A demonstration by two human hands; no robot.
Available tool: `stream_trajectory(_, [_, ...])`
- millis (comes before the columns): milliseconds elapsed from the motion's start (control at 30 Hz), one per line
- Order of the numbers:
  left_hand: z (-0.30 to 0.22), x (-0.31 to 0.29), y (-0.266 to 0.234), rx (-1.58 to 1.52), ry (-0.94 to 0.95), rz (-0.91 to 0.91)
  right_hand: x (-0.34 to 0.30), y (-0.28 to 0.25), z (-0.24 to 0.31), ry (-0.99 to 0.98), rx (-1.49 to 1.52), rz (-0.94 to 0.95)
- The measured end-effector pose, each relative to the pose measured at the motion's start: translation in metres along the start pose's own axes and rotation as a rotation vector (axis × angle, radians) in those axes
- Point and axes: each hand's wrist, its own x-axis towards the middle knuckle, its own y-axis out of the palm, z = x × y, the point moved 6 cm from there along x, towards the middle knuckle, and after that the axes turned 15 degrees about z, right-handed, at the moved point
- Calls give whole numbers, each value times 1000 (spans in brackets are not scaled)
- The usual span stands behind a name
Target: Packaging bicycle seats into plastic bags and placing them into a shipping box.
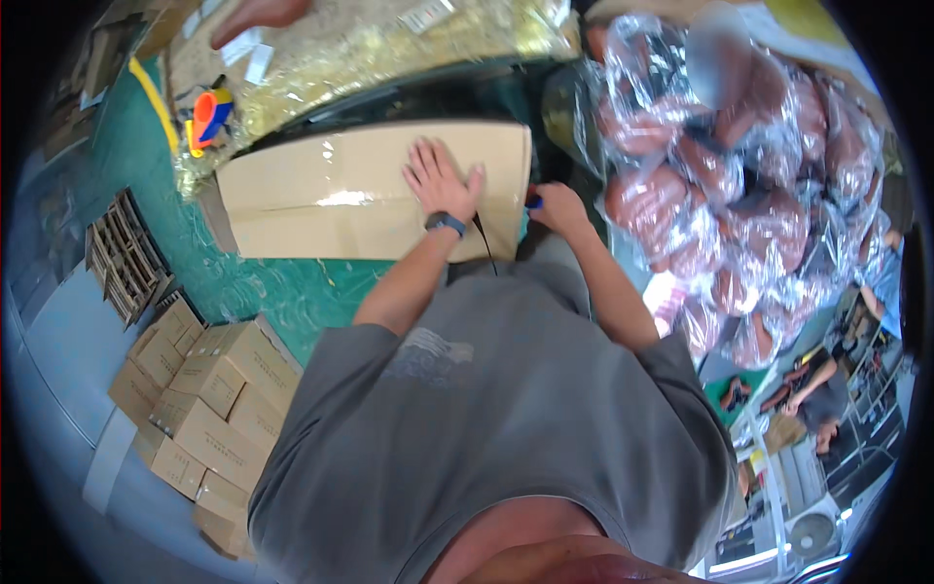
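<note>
A long, closed cardboard box (302,195) lies across in front of me, with shiny tape along its top. My left hand (443,183) rests flat on the box top toward its right end, fingers spread, and a dark watch (446,223) is on that wrist. Just off the box's right end, my right hand (561,207) is closed around a small blue object (534,202). Most of that object is hidden by the fingers, so its kind does not show. A thin black cord (484,238) hangs down the box's near side.
Beyond the box is a surface covered in yellowish film (321,83), with an orange and blue plastic tool (207,117) at its left. Plastic-wrapped brown pieces (720,185) are heaped at right. Stacked cartons (219,399) and a slatted wooden rack (126,253) stand left. Another person (817,394) is at far right.
</note>
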Motion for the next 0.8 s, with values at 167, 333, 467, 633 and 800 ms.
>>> stream_trajectory(167, [30, -4, -16, 1, -67, -45, -61, -167, 143, -41, 59, -683])
stream_trajectory(333, [38, -6, -36, -151, -5, 120, 70, -256, 213, -77, -487, -801])
stream_trajectory(467, [97, 20, -77, -483, 311, -26, 128, -249, 188, -43, -669, -752])
stream_trajectory(633, [313, 190, -226, -420, -159, -231, 65, -141, 258, -90, -382, -687])
stream_trajectory(800, [415, 285, -283, -231, -227, -480, -20, 20, 243, 200, -212, -406])
